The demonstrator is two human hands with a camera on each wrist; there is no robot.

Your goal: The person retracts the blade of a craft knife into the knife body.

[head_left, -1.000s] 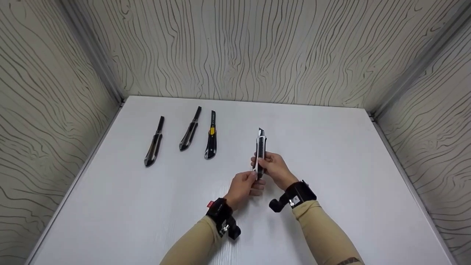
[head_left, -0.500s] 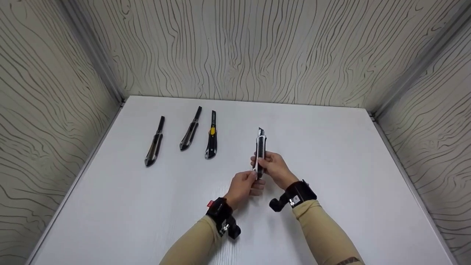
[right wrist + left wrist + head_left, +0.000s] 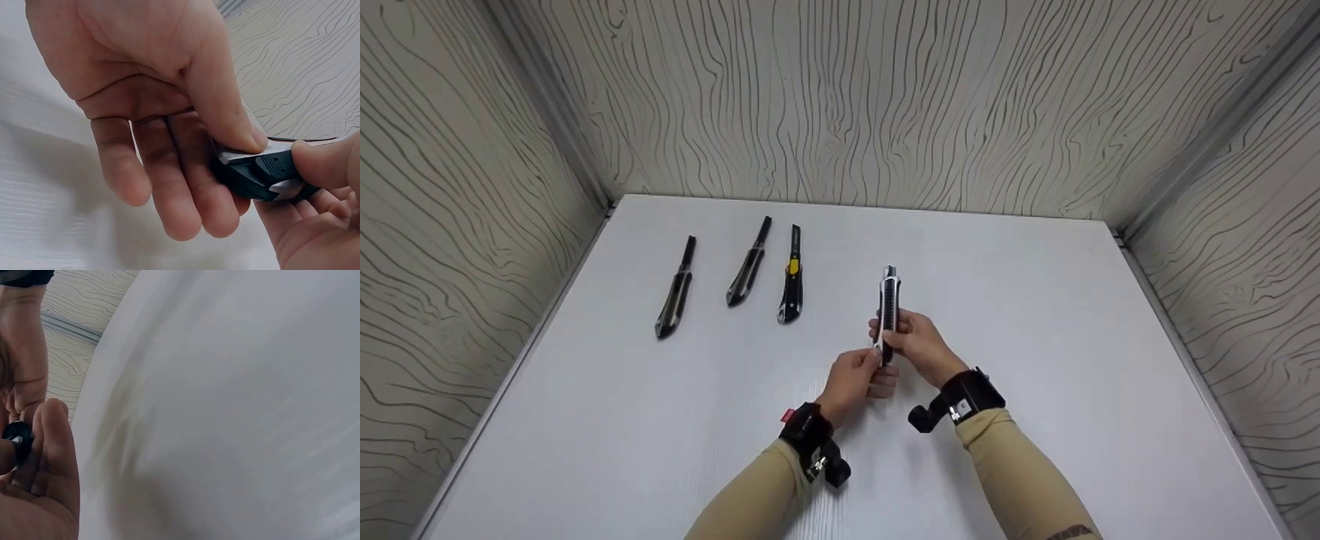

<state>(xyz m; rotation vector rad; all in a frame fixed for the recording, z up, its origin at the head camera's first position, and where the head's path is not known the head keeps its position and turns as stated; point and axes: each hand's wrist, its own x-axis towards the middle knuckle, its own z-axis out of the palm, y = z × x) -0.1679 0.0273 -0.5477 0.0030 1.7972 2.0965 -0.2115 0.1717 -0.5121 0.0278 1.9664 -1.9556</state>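
Both hands hold a silver-and-black snap-off utility knife (image 3: 889,307) over the white table, its front pointing away from me. Around the handle the right hand (image 3: 924,349) curls its fingers, with the thumb on the front face. At the rear end, the left hand (image 3: 851,379) pinches the knife between thumb and index finger while its other fingers stretch out below. The right wrist view shows the right thumb (image 3: 323,166) right at a ribbed black slider (image 3: 274,167), and the left thumb on the silver edge. Only a short silver nose shows at the knife's front.
Three more utility knives lie on the white table (image 3: 622,435) to the left: a dark one (image 3: 673,300), another dark one (image 3: 746,274), and a black one with a yellow slider (image 3: 791,289). Wood-grain panels (image 3: 840,105) enclose the back and sides.
The right thumb has slid down the handle toward the rear, and the dark blade tip at the front has drawn back into the knife. The left hand has barely moved.
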